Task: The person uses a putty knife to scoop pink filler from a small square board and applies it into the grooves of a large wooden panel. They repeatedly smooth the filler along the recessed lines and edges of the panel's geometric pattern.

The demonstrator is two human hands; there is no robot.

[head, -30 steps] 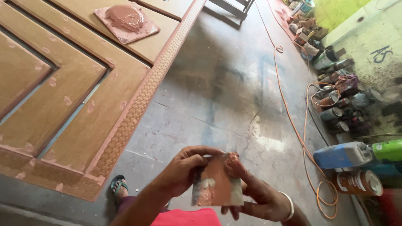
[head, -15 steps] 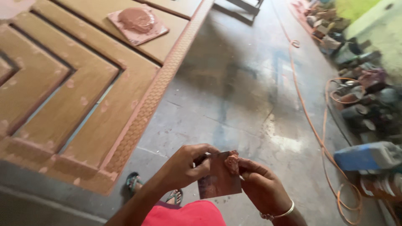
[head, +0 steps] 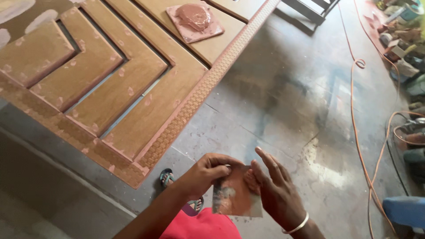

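My left hand (head: 208,170) pinches the top left corner of a small flat scraper blade (head: 233,197) smeared with reddish-brown filler. My right hand (head: 276,192) supports the blade from the right, palm against it and fingers stretched upward; a pale bangle sits on that wrist. Both hands are held low over the floor, in front of a red garment. A carved wooden door panel (head: 133,79) lies flat up and to the left, dotted with pink filler patches. On it rests a square tile (head: 195,21) carrying a lump of reddish filler.
Grey concrete floor (head: 283,102) spreads to the right of the door. An orange cable (head: 354,102) runs across it toward tools and cans along the right edge. A blue object (head: 405,210) lies at the lower right. A sandalled foot (head: 167,177) shows below the door corner.
The view has shifted right and down, so the door fills more of the left. My right hand's fingers have straightened upward beside the blade; both hands still hold it.
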